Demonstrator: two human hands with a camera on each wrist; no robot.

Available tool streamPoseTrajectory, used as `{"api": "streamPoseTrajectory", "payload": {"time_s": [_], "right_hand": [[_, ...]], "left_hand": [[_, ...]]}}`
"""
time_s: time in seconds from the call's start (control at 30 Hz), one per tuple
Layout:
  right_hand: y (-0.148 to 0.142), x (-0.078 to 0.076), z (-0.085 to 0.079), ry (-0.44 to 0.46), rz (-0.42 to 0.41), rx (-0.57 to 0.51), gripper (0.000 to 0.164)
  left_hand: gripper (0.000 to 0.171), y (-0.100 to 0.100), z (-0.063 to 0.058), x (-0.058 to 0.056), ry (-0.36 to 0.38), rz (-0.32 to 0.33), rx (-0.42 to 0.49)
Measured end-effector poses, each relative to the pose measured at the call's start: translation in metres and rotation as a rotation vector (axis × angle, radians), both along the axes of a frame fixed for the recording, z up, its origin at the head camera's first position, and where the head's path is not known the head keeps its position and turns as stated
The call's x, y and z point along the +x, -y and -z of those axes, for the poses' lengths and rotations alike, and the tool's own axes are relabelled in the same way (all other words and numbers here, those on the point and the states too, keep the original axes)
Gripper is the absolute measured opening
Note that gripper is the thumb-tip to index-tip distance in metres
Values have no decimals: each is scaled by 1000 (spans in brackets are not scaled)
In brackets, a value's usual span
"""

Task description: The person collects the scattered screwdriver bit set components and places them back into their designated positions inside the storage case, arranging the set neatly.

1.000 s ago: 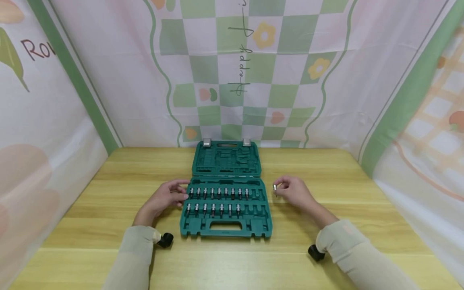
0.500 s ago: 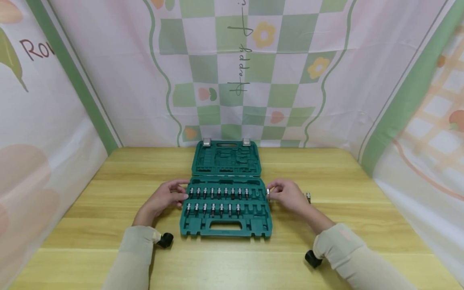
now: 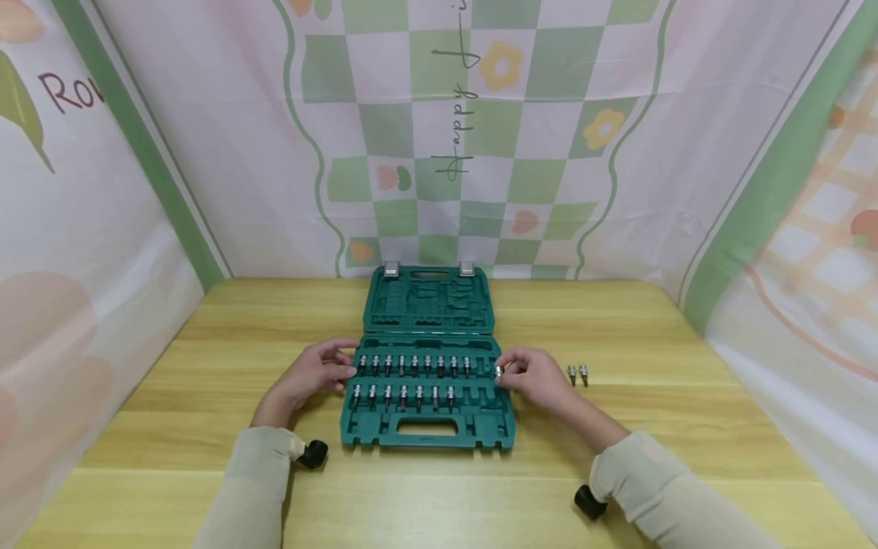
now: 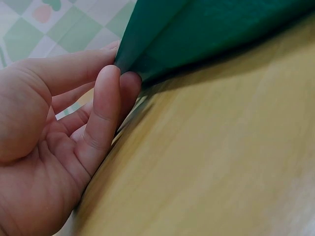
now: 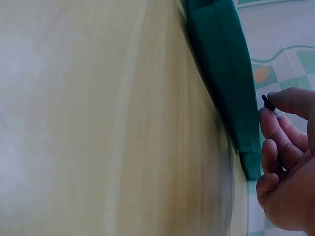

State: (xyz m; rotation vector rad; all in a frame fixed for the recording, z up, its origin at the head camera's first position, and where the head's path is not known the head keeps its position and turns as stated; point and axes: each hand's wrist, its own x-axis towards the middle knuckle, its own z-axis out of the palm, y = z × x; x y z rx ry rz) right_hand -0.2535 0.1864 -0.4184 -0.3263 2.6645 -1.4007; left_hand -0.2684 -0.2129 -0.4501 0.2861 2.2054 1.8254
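Observation:
A green socket case [image 3: 428, 441] lies unfolded on the table, with two rows of silver-and-black bit sockets [image 3: 414, 366] in its near half. My left hand [image 3: 314, 375] rests at the case's left side, thumb and fingertips touching the edge; the left wrist view shows the fingers [image 4: 104, 98] loosely bent against it. Over the case's right rim, my right hand [image 3: 538, 375] pinches one bit socket [image 3: 499, 371] between thumb and fingertips. Its dark tip pokes out past the fingers in the right wrist view. Two more bit sockets [image 3: 578, 374] stand on the table behind that hand.
The case lid [image 3: 428, 324] lies folded back toward the patterned curtain [image 3: 439, 191], two silver latches at its far edge. Slots at the right end of both rows hold no sockets. Wood tabletop [image 3: 439, 503] runs around the case. Curtains flank both sides.
My right hand has moved left with its bit socket, from the table beside the case to over its right rim. The two standing sockets behind it have come into view. My left hand stays put.

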Motion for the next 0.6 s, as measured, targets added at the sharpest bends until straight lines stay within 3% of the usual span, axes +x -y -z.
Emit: {"api": "streamPoseTrajectory", "payload": {"time_s": [0.6], "right_hand": [[20, 8, 1, -4, -28, -13, 19]], "left_hand": [[51, 0, -1, 1, 9, -10, 4]]}}
